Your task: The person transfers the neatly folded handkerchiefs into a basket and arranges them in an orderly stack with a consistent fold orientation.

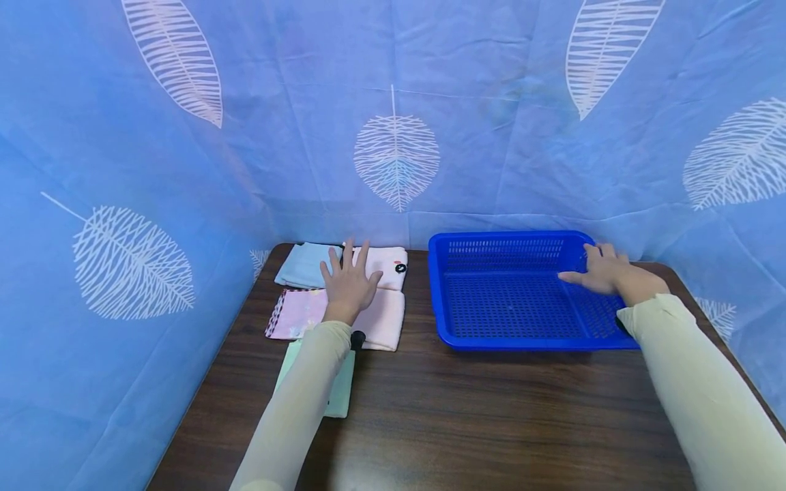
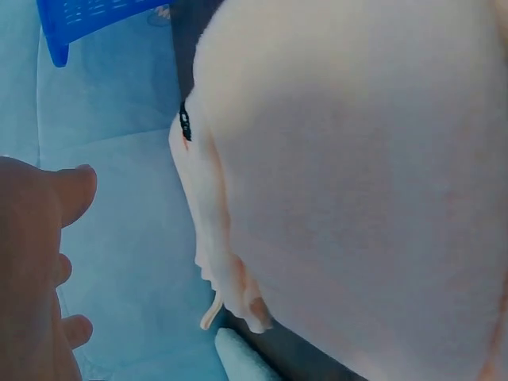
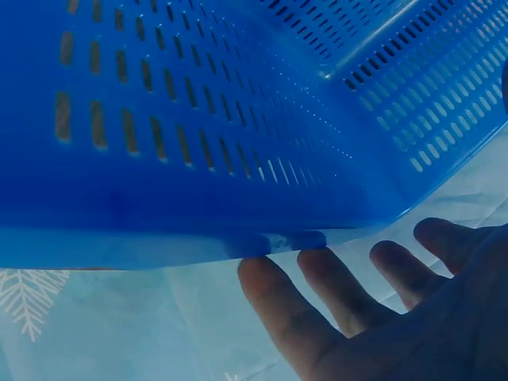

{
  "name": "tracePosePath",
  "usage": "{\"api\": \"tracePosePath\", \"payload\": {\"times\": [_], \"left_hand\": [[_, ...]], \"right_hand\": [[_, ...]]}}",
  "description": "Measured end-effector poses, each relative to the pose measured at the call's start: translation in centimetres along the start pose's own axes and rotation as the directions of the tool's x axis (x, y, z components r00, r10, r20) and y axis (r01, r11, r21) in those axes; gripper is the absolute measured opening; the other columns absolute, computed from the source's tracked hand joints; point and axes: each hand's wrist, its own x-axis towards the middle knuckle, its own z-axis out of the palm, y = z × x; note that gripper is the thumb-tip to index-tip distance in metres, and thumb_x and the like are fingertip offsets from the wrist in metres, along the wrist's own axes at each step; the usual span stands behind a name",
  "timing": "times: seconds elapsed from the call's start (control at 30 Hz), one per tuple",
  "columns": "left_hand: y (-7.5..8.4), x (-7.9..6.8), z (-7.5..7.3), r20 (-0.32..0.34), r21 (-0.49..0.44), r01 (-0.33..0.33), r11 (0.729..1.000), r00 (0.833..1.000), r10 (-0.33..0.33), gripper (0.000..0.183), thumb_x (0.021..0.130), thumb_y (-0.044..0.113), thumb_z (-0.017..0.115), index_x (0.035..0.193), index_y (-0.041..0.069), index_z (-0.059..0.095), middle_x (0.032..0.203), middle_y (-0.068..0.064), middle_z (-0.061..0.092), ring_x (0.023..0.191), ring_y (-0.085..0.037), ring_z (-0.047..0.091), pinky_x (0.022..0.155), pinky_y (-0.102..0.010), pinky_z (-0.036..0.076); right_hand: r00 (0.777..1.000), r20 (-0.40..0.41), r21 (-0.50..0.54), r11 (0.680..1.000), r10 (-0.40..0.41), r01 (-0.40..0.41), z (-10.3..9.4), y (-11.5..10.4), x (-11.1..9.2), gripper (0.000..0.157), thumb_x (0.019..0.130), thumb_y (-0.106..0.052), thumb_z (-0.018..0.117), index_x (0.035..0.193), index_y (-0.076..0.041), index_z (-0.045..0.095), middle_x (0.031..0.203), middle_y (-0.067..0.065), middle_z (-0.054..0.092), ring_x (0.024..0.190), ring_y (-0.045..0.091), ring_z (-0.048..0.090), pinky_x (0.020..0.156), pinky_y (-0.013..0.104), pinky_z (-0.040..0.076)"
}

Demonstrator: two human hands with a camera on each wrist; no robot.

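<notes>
My left hand (image 1: 351, 286) hovers with spread fingers over a group of folded towels. Under and around it lie a white towel with a black print (image 1: 385, 275), a pale pink towel (image 1: 387, 320), a pink towel with a checked edge (image 1: 301, 315) and a light blue towel (image 1: 305, 266). A mint green towel (image 1: 341, 389) is partly hidden by my left forearm. A big pale towel (image 2: 357, 198) fills much of the left wrist view. At the blue plastic basket (image 1: 510, 310), my right hand (image 1: 604, 269) has its fingers spread, fingertips right at the rim in the right wrist view.
The basket, with slotted walls, stands on a dark brown wooden table (image 1: 491, 416), near its back right. Blue cloth (image 1: 479, 150) with white leaf prints hangs behind and to the left of the table.
</notes>
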Motion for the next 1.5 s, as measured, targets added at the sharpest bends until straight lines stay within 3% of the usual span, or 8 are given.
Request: {"api": "tracePosePath", "payload": {"times": [0.33, 0.57, 0.8, 1.2, 1.37, 1.43, 1.5], "left_hand": [[-0.5, -0.4, 0.4, 0.013, 0.022, 0.008, 1.000, 1.000, -0.008, 0.071, 0.106, 0.053, 0.042, 0.165, 0.030, 0.010, 0.174, -0.009, 0.000, 0.158, -0.048, 0.000, 0.124, -0.068, 0.008], [-0.6, -1.0, 0.5, 0.021, 0.001, 0.009, 1.000, 1.000, -0.009, 0.071, 0.106, 0.051, 0.045, 0.165, 0.027, 0.014, 0.174, -0.010, 0.005, 0.158, -0.048, 0.001, 0.124, -0.069, 0.009], [-0.8, -1.5, 0.7, 0.006, -0.006, 0.014, 1.000, 1.000, -0.014, 0.072, 0.105, 0.049, 0.049, 0.165, 0.027, 0.016, 0.173, -0.011, 0.007, 0.157, -0.048, 0.004, 0.124, -0.068, 0.011], [-1.3, -2.0, 1.0, 0.030, 0.019, 0.021, 1.000, 0.999, -0.022, 0.071, 0.106, 0.049, 0.048, 0.165, 0.028, 0.014, 0.173, -0.010, 0.007, 0.157, -0.047, 0.006, 0.124, -0.066, 0.013], [-1.5, -2.4, 1.0, 0.018, 0.013, 0.026, 1.000, 0.999, -0.026, 0.072, 0.105, 0.049, 0.049, 0.165, 0.029, 0.015, 0.173, -0.010, 0.009, 0.157, -0.047, 0.008, 0.124, -0.066, 0.015], [-1.6, -2.5, 1.0, 0.015, 0.009, 0.031, 0.999, 0.999, -0.032, 0.073, 0.104, 0.048, 0.051, 0.165, 0.028, 0.015, 0.173, -0.010, 0.010, 0.157, -0.047, 0.009, 0.124, -0.066, 0.015], [-1.6, -2.7, 0.9, 0.011, -0.002, 0.035, 0.999, 0.999, -0.035, 0.073, 0.104, 0.047, 0.052, 0.165, 0.028, 0.017, 0.172, -0.010, 0.011, 0.157, -0.047, 0.009, 0.124, -0.066, 0.015]], "right_hand": [[0.999, -0.005, 0.000, 0.999, -0.054, 0.054, 0.5, 1.6, -0.1, 0.106, 0.103, -0.060, 0.045, 0.149, 0.026, 0.003, 0.146, 0.055, 0.005, 0.134, 0.072, 0.011, 0.109, 0.079, 0.021], [0.994, -0.009, 0.127, 0.986, -0.106, 0.107, 0.6, 3.5, -0.2, 0.097, 0.105, -0.047, 0.051, 0.149, 0.026, 0.007, 0.147, 0.056, 0.002, 0.136, 0.071, 0.007, 0.107, 0.079, 0.021], [0.989, -0.021, 0.175, 0.973, -0.146, 0.147, 0.9, 5.3, -1.0, 0.088, 0.106, -0.042, 0.052, 0.151, 0.023, 0.013, 0.146, 0.053, 0.012, 0.131, 0.069, 0.015, 0.098, 0.078, 0.029], [0.973, -0.064, 0.295, 0.927, -0.222, 0.231, 1.1, 7.3, -1.5, 0.073, 0.099, -0.011, 0.062, 0.151, 0.019, 0.020, 0.151, 0.050, 0.007, 0.136, 0.070, 0.009, 0.100, 0.077, 0.026], [0.966, -0.097, 0.259, 0.931, -0.241, 0.258, 1.2, 8.0, -2.0, 0.063, 0.100, -0.010, 0.060, 0.150, 0.013, 0.030, 0.152, 0.047, 0.017, 0.134, 0.069, 0.023, 0.097, 0.074, 0.034], [0.961, -0.132, 0.237, 0.934, -0.243, 0.269, 1.3, 8.3, -2.1, 0.057, 0.101, -0.012, 0.059, 0.148, 0.011, 0.036, 0.151, 0.044, 0.025, 0.131, 0.064, 0.033, 0.096, 0.066, 0.043], [0.954, -0.167, 0.248, 0.926, -0.248, 0.284, 1.7, 8.7, -2.1, 0.052, 0.102, -0.014, 0.059, 0.147, 0.007, 0.042, 0.150, 0.036, 0.033, 0.127, 0.039, 0.052, 0.092, 0.050, 0.053]]}}
